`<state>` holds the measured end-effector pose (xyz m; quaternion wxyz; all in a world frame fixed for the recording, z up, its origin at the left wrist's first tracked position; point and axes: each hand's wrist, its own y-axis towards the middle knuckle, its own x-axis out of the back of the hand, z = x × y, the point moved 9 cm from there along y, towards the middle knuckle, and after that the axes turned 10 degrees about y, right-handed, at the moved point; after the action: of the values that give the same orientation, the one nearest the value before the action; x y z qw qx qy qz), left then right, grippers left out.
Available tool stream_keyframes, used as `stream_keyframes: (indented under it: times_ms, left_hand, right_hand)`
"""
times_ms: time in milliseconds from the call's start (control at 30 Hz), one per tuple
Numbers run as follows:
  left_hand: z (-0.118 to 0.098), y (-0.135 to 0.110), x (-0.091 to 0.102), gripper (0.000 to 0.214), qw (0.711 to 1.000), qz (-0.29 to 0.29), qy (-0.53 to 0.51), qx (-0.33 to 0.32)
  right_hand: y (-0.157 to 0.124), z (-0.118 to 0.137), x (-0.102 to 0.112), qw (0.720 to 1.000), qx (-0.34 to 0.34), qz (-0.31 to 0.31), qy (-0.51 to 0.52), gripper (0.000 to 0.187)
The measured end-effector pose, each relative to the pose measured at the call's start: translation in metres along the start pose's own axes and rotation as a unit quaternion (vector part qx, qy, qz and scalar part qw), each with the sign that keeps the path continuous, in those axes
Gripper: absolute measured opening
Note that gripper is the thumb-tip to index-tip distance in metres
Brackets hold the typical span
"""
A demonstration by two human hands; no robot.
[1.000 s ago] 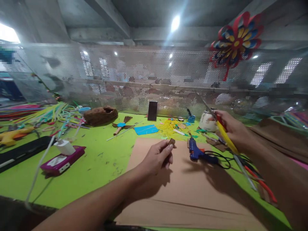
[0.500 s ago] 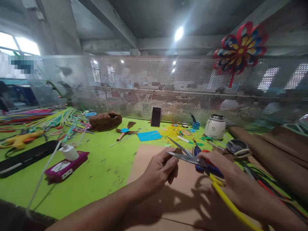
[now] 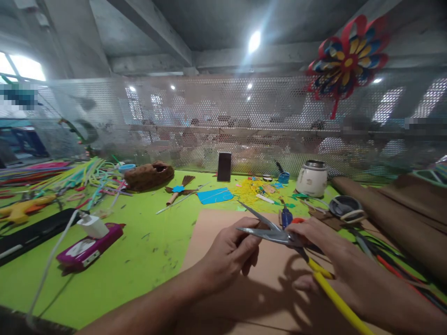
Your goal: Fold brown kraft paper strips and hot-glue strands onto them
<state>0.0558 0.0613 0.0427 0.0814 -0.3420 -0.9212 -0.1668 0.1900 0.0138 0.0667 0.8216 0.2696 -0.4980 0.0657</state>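
My right hand (image 3: 331, 251) grips a pair of scissors (image 3: 274, 235) with yellow on the handles and a bit of red by the fingers. The metal blades are spread apart and point left. Close to them, my left hand (image 3: 230, 251) is closed in a pinch, the lower blade crossing just over its fingertips. A small brown piece, largely hidden by the fingers and blades, seems to be in that pinch. Both hands are above a sheet of brown paper (image 3: 209, 228) on the green tabletop (image 3: 153, 274).
Behind the hands lie a blue paper piece (image 3: 214, 196), yellow shreds (image 3: 253, 191) and a dark upright phone-like slab (image 3: 224, 167). A white jug (image 3: 312, 179) and a blue bottle (image 3: 287, 217) stand to the right. A purple power strip (image 3: 87, 251) lies left.
The view has shifted slightly. The scissors remain spread beside the left fingers, with the right thumb a little lower.
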Motion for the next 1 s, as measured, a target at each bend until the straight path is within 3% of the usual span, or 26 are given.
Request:
stream_keyframes:
  times_ms: [467,667,1000]
  left_hand:
    - [-0.004,0.002,0.006,0.029,0.999,-0.03,0.026,-0.008]
    - [-0.001,0.003,0.006,0.028,0.999,-0.022,0.028,0.001]
    - [-0.005,0.0,0.009,0.026,0.999,-0.013,0.038,-0.019]
  right_hand:
    - [0.001,0.021,0.002,0.997,0.05,-0.046,-0.037,0.042]
    - [0.002,0.015,-0.002,0.997,0.031,-0.042,-0.05,0.041]
    - [0.003,0.021,-0.001,0.998,0.037,-0.038,-0.031,0.054]
